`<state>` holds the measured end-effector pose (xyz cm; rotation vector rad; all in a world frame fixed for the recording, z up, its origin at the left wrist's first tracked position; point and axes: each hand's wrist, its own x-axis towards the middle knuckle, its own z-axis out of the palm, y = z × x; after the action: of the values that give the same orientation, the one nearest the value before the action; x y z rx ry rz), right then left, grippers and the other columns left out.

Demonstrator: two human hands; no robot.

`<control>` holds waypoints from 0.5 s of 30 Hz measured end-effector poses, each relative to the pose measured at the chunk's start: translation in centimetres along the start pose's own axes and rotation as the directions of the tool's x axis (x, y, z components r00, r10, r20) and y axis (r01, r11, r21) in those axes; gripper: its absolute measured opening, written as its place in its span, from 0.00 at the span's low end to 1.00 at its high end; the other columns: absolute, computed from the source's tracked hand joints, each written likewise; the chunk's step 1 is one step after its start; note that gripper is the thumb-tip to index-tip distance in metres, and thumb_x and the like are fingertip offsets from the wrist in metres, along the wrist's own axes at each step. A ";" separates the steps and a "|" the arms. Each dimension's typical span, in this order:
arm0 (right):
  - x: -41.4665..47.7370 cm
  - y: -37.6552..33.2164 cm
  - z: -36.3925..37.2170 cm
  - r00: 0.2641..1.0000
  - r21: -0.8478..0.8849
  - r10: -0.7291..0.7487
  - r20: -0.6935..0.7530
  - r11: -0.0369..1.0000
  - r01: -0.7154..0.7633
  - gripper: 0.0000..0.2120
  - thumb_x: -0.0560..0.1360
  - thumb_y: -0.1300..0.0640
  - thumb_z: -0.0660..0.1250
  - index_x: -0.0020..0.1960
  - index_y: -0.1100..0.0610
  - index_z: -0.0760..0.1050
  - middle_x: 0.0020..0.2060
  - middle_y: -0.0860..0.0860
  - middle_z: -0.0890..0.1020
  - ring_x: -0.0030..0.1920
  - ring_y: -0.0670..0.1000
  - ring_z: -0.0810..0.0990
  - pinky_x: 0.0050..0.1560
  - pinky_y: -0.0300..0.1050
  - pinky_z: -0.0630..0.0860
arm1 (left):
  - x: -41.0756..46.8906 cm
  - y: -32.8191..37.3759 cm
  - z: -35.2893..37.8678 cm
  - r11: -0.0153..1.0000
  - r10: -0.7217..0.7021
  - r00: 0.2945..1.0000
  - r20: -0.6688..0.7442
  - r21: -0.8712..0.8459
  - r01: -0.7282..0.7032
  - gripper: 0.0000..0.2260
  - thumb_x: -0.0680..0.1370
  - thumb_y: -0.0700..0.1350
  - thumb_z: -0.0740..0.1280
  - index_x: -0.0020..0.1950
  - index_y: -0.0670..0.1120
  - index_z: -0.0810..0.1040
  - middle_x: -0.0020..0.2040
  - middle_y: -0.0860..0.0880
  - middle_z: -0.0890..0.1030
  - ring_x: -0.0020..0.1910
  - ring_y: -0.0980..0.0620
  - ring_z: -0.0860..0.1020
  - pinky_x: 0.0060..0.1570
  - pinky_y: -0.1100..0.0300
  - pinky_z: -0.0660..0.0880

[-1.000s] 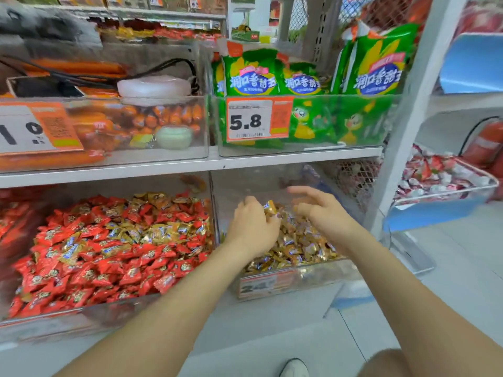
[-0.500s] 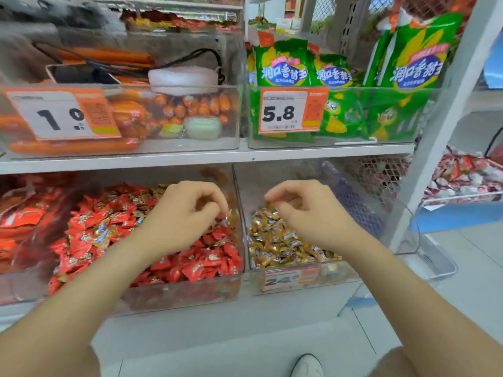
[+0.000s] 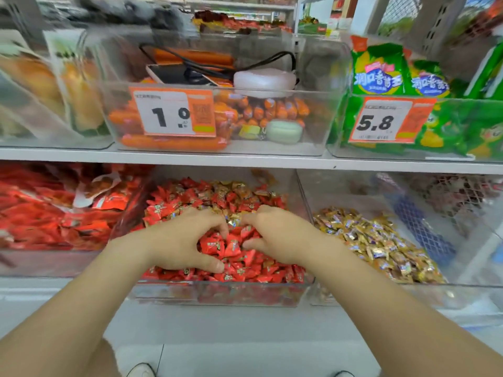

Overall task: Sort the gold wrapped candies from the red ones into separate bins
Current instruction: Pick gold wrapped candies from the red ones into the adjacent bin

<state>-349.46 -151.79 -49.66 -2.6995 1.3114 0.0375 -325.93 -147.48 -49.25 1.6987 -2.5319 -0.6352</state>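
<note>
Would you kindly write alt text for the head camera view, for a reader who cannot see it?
A person's left hand and right hand dig curled fingers into a clear bin of red candies with some gold candies mixed in. A second bin to its right holds gold ones.

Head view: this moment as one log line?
step: picking gold candies | left hand: in mixed red bin, fingers curled, grip unclear | right hand: same bin, grip unclear | gold bin: adjacent right, untouched

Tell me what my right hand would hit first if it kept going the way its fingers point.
The right hand points left; likely the gold candies first, then the left hand. Depth is unclear.
</note>
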 end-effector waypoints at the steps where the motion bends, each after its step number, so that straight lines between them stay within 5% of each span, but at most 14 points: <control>1: 0.3 -0.2 -0.2 1.000 0.001 0.006 -0.030 1.000 -0.006 0.23 0.80 0.44 0.70 0.73 0.48 0.74 0.60 0.56 0.79 0.63 0.61 0.79 0.60 0.56 0.78 | 0.2 -0.4 0.0 0.999 -0.014 1.000 -0.006 0.035 0.015 0.24 0.72 0.65 0.76 0.63 0.62 0.73 0.58 0.62 0.72 0.62 0.59 0.65 0.64 0.55 0.68; 5: 0.1 -0.6 -1.6 0.999 0.163 0.045 -0.016 0.986 -0.042 0.22 0.72 0.44 0.68 0.66 0.44 0.80 0.42 0.45 0.83 0.52 0.54 0.79 0.61 0.45 0.77 | 1.0 -0.8 -0.4 0.959 -0.110 0.991 -0.072 0.254 0.125 0.24 0.77 0.62 0.72 0.69 0.57 0.74 0.66 0.53 0.75 0.68 0.48 0.69 0.69 0.48 0.69; 9: -0.1 0.4 -2.4 0.964 0.350 0.210 -0.165 0.926 -0.142 0.16 0.71 0.46 0.61 0.51 0.44 0.85 0.33 0.41 0.80 0.44 0.53 0.82 0.54 0.52 0.82 | 0.7 0.4 -1.1 0.947 -0.147 0.984 -0.097 0.274 0.169 0.22 0.65 0.65 0.64 0.51 0.53 0.82 0.56 0.54 0.77 0.62 0.49 0.67 0.65 0.46 0.67; 12: 1.2 1.3 -1.2 0.930 0.308 0.240 -0.279 0.940 -0.150 0.18 0.73 0.56 0.59 0.55 0.47 0.85 0.42 0.46 0.86 0.43 0.54 0.84 0.52 0.54 0.84 | 1.3 1.0 -1.5 0.988 -0.044 0.961 -0.272 0.132 0.083 0.19 0.68 0.59 0.58 0.42 0.51 0.84 0.52 0.55 0.80 0.59 0.50 0.71 0.64 0.47 0.69; 15: 2.6 1.6 -0.1 0.978 0.220 0.154 -0.139 0.968 -0.121 0.20 0.78 0.61 0.65 0.67 0.46 0.80 0.61 0.51 0.85 0.61 0.56 0.83 0.66 0.49 0.78 | 2.9 0.8 -1.2 0.997 0.031 0.914 -0.404 0.074 -0.002 0.12 0.79 0.45 0.61 0.51 0.49 0.85 0.50 0.50 0.84 0.55 0.48 0.78 0.64 0.51 0.72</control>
<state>-349.11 -154.87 -49.99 -2.4726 1.4533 -0.2870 -327.51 -150.15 -48.49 1.6223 -2.2917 -0.1629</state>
